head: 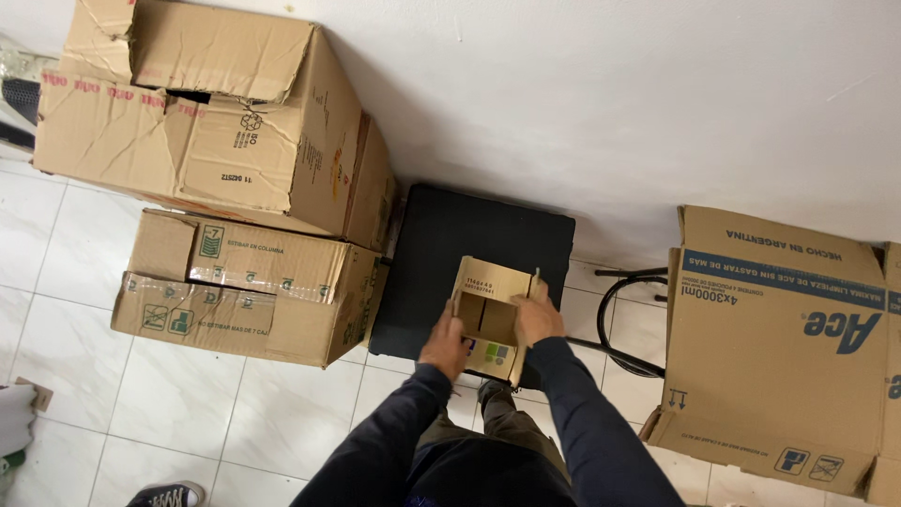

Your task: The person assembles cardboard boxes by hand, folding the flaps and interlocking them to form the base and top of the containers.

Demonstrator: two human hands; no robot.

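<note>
A small brown cardboard box (490, 299) with open flaps rests on a black square stool top (450, 246). My left hand (447, 345) grips the box's near left side. My right hand (537, 317) holds its right flap and edge. Both arms are in dark long sleeves. A label with coloured squares shows on the box's near face between my hands.
Two large worn cardboard boxes, upper (216, 113) and lower (246, 286), are stacked at the left against the white wall. Another big printed carton (779, 347) stands at the right. A black curved metal frame (624, 324) lies behind the stool. White tile floor; a sneaker (167, 494) at the bottom left.
</note>
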